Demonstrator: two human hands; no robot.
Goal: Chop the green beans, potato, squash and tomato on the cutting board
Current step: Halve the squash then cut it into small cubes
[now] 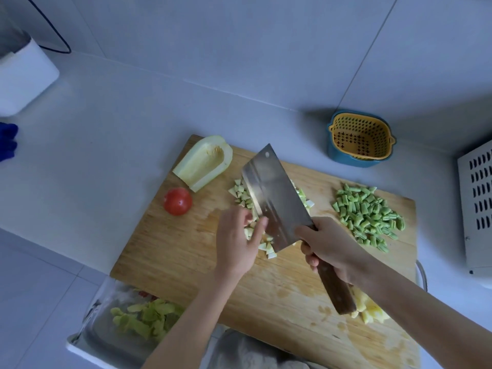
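At mid-board, the squash dice [243, 197] lie in a loose heap on the board [186, 262], partly hidden under the raised cleaver [274, 193]. They look small, light and wet, so I judge they will stick to steel and skin and scatter at a push. They are better swept together than picked up one by one.

Uncut work waits at the far left of the board. The squash half [203, 162] lies cut face up, its seedy hollow showing. Its rind should be firm and its core soft, and on its round back it would likely rock. Turned flat side down and held across the back, it should sit steady. The tomato [177, 201] just beside it is whole, smooth and round. It will probably roll and bruise, so it wants a light hold on its sides.

The left hand [237, 241] is open, fingers nearly straight, with the fingertips [262, 224] against the flat of the blade at the dice. It holds nothing that I can see. The right hand [330, 246] is closed round the dark handle [335, 286], the blade tilted and its tip pointing away.

Chopped beans [368, 214] are piled at the right of the board, and yellow potato [372, 310] pieces lie near the right forearm.
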